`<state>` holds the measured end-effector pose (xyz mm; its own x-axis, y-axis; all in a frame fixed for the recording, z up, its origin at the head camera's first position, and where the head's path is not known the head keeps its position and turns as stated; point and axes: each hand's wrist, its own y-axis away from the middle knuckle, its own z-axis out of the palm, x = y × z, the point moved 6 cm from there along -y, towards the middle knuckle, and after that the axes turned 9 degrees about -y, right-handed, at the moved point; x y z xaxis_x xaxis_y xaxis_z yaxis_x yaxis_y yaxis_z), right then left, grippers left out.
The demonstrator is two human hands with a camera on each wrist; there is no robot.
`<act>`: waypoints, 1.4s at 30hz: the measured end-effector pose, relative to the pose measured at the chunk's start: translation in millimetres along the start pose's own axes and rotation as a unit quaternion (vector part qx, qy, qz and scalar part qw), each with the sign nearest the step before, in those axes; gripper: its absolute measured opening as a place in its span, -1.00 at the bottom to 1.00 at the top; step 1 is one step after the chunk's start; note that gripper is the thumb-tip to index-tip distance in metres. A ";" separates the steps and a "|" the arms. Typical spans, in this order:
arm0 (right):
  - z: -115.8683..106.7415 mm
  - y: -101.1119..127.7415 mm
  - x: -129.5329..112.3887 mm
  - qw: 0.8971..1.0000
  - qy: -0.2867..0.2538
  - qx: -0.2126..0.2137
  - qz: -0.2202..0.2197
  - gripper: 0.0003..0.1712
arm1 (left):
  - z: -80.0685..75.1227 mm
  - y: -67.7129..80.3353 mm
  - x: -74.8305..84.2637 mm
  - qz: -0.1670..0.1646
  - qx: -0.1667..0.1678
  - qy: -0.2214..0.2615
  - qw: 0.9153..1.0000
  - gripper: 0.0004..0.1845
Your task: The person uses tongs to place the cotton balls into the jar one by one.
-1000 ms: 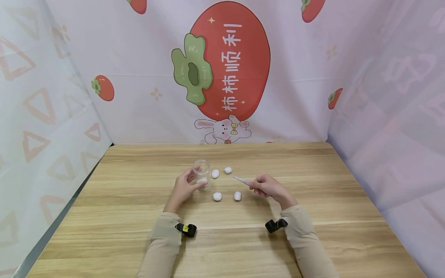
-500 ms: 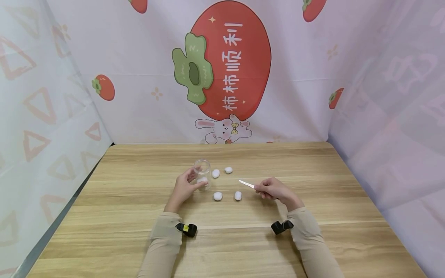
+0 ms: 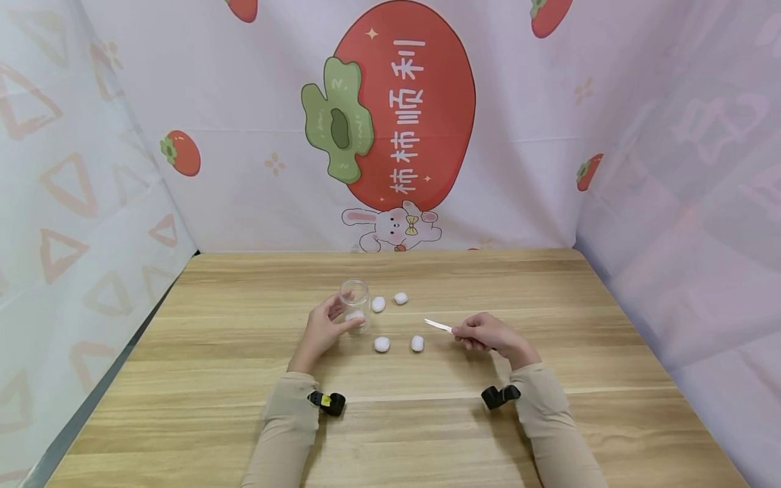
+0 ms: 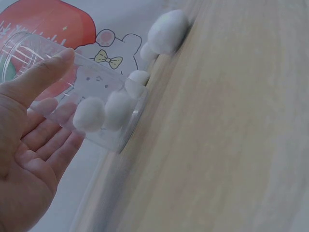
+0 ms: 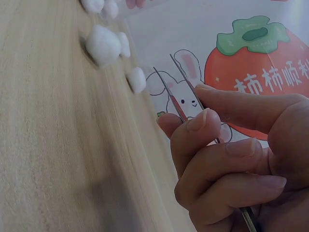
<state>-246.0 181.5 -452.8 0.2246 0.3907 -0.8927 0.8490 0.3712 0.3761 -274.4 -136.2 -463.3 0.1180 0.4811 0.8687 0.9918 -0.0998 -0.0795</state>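
Note:
My left hand (image 3: 325, 327) grips a small clear jar (image 3: 355, 303) that stands on the wooden table (image 3: 549, 420). In the left wrist view the thumb lies on the near side of the jar (image 4: 67, 82) and the fingers show through its wall. Cotton balls (image 4: 90, 115) sit at the jar's bottom. My right hand (image 3: 486, 333) pinches metal tweezers (image 3: 439, 326), tips pointing left, slightly apart and holding nothing (image 5: 179, 89). Several loose cotton balls lie between the hands: two behind (image 3: 378, 304) (image 3: 401, 298), two in front (image 3: 382, 344) (image 3: 417, 343). The tweezer tips are just right of the nearest one.
A printed cloth backdrop (image 3: 390, 122) closes the back and both sides of the table. A black wrist camera sits on each sleeve (image 3: 327, 402) (image 3: 500, 396). Bare wood stretches to the left, to the right and toward me.
My right hand has drawn the tweezers to the right, away from the cotton balls. The left hand and the jar have stayed put.

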 end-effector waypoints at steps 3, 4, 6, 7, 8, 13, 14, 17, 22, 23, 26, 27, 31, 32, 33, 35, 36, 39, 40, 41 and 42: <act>-0.7 0.5 1.6 1.000 0.003 -0.004 0.004 -0.60 | 0.4 0.1 -0.6 -0.002 -0.002 -0.001 1.000 -0.29; -1.0 0.5 2.2 1.000 0.005 -0.004 0.005 -0.60 | 0.6 0.0 -0.6 -0.003 -0.003 -0.002 1.000 -0.29; -1.4 -0.1 4.2 1.000 0.012 -0.005 0.007 -0.59 | 0.8 -0.5 -0.5 -0.005 -0.003 -0.005 1.000 -0.28; -1.1 -0.4 5.1 1.000 0.016 -0.006 0.007 -0.59 | 0.9 -0.6 -0.5 -0.006 -0.004 -0.004 1.000 -0.28; -0.6 -0.8 6.4 1.000 0.021 -0.009 0.009 -0.58 | 0.8 -0.8 -0.4 -0.007 -0.004 -0.004 1.000 -0.28; 5.0 -1.0 11.6 0.999 0.034 -0.024 0.015 -0.60 | 0.8 -1.0 -0.8 -0.007 -0.004 0.003 1.000 -0.28; 6.0 -0.7 12.5 0.999 0.034 -0.025 0.018 -0.60 | 0.9 -1.1 -0.7 -0.006 -0.005 0.003 1.000 -0.28; 8.6 0.1 13.1 0.999 0.038 -0.027 0.014 -0.58 | 1.3 -1.1 -1.1 -0.005 -0.005 0.004 1.000 -0.28; 11.7 0.9 12.7 0.998 0.045 -0.031 0.009 -0.56 | 1.4 -0.2 -1.6 -0.007 -0.004 0.002 1.000 -0.29; 12.0 1.1 12.6 0.998 0.047 -0.031 0.008 -0.55 | 1.2 0.0 -1.4 -0.008 -0.004 0.003 1.000 -0.29; 12.4 1.4 12.1 0.998 0.051 -0.028 0.010 -0.55 | 0.5 0.2 -0.2 -0.005 0.000 0.002 1.000 -0.29; 12.5 1.4 11.9 0.998 0.053 -0.028 0.010 -0.56 | 0.4 0.1 0.2 -0.003 0.000 0.002 1.000 -0.30; 14.5 0.5 10.9 0.998 0.058 -0.033 0.011 -0.59 | 0.3 0.0 0.6 -0.001 -0.001 0.003 1.000 -0.31; 14.9 0.2 10.6 0.998 0.059 -0.033 0.010 -0.59 | 0.3 0.0 0.6 -0.001 -0.002 0.002 1.000 -0.30; 15.3 -0.1 10.2 0.998 0.060 -0.035 0.009 -0.60 | 0.4 0.0 0.5 -0.002 -0.003 0.002 1.000 -0.30; 15.9 -0.7 10.1 0.998 0.059 -0.035 0.009 -0.61 | 0.4 -0.2 0.2 -0.003 -0.003 0.000 1.000 -0.30; 16.0 -0.9 10.2 0.998 0.059 -0.035 0.010 -0.61 | 0.5 -0.2 0.1 -0.003 -0.004 0.000 1.000 -0.30; 16.4 -1.5 10.5 0.998 0.059 -0.033 0.009 -0.62 | 0.4 -0.1 0.0 -0.006 -0.002 0.002 1.000 -0.30; 16.5 -1.7 10.4 0.998 0.060 -0.032 0.010 -0.62 | 0.4 -0.3 0.2 -0.004 -0.002 0.000 1.000 -0.29; 16.8 -2.0 10.4 0.998 0.060 -0.031 0.010 -0.62 | 0.5 -0.3 0.1 -0.004 -0.002 0.001 1.000 -0.29; 17.2 -2.2 10.4 0.998 0.061 -0.031 0.010 -0.63 | 0.5 -0.5 -0.1 -0.005 -0.002 0.002 1.000 -0.29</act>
<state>-237.3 170.3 -467.1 0.1783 0.4970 -0.8492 0.8133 0.4113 0.4115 -274.9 -135.7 -463.6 0.1071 0.4786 0.8715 0.9929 -0.0975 -0.0685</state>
